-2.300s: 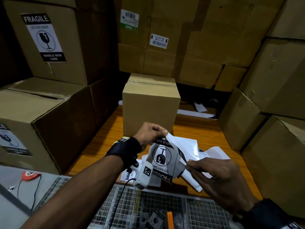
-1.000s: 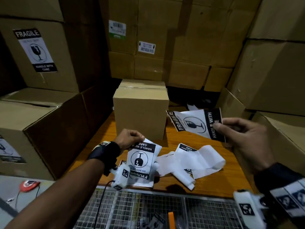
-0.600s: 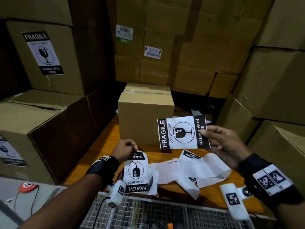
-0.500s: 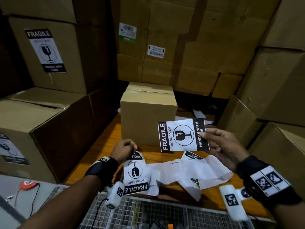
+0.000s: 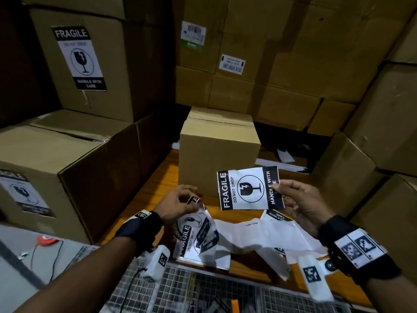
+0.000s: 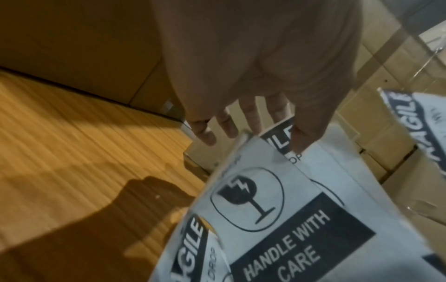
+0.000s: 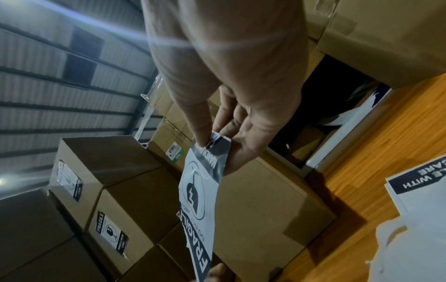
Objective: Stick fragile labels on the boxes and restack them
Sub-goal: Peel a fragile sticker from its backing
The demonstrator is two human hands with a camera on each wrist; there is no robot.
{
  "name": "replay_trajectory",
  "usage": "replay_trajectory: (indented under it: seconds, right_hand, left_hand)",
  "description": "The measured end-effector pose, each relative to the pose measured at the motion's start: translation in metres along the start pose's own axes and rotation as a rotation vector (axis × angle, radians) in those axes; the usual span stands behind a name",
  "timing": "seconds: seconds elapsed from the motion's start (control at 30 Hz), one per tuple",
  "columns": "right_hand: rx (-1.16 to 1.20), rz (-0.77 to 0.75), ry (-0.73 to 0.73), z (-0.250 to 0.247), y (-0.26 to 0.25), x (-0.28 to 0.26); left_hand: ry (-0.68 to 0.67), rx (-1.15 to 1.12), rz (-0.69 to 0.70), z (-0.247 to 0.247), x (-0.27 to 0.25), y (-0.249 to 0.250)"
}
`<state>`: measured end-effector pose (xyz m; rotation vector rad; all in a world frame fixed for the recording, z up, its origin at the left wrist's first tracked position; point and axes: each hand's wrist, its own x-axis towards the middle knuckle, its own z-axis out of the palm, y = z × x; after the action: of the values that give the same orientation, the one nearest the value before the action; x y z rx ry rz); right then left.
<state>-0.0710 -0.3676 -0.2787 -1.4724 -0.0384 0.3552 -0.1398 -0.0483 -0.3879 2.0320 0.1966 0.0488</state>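
Our right hand [image 5: 302, 204] pinches a peeled fragile label [image 5: 249, 188] by its dark end band, thumb on the printed face and fingers behind, holding it sideways in the air in front of the small box [image 5: 220, 154]. The right wrist view adds what the head view cannot: the thumb tip pressed on the band and the label [image 7: 200, 200] hanging edge-on toward the box's plain face [image 7: 265, 200]. We can read "FRAGILE", "DO NOT DROP" and "HANDLE WITH" around a cracked-glass symbol; the thumb covers part of the last word. Our left hand [image 5: 178, 204] is lower and nearer us, fingers curled, gripping the top of a sheaf of label sheets [image 5: 198, 236] that droops to the wooden table [image 5: 158, 177]. Only the left wrist view shows that hold up close: fingertips [image 6: 304, 137] on a dark band, and below them a sheet [image 6: 277, 209] reading "HANDLE WITH CARE". Loose white backing paper [image 5: 259, 233] lies crumpled on the table between our wrists. The small box stands upright on the table, taped shut, bare of any label on the sides we see. At left, a large box [image 5: 90, 64] on the stack carries a fragile label [image 5: 79, 57], as does the one beneath it [image 5: 24, 195], though that print is blurred. Behind, a carton bears a barcode sticker [image 5: 193, 35] too small to read.
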Motion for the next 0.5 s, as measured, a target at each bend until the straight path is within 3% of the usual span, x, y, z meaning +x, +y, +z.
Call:
replay_trajectory:
  seconds: [0.17,0.3,0.5]
  right_hand:
    - [0.163,0.012,-0.029,0.010,0.009,0.007]
    - [0.297,0.023,-0.013,0.026,0.016,0.014]
    - [0.381,0.056,-0.017,0.060,0.029,0.019]
  left_hand:
    - [-0.025,-0.165,0.015,-0.011,-0.007,0.011]
    - [0.263,0.058,0.089,-0.013,-0.006,0.033]
    - [0.029,-0.370,-0.106,0.001,0.008,0.080]
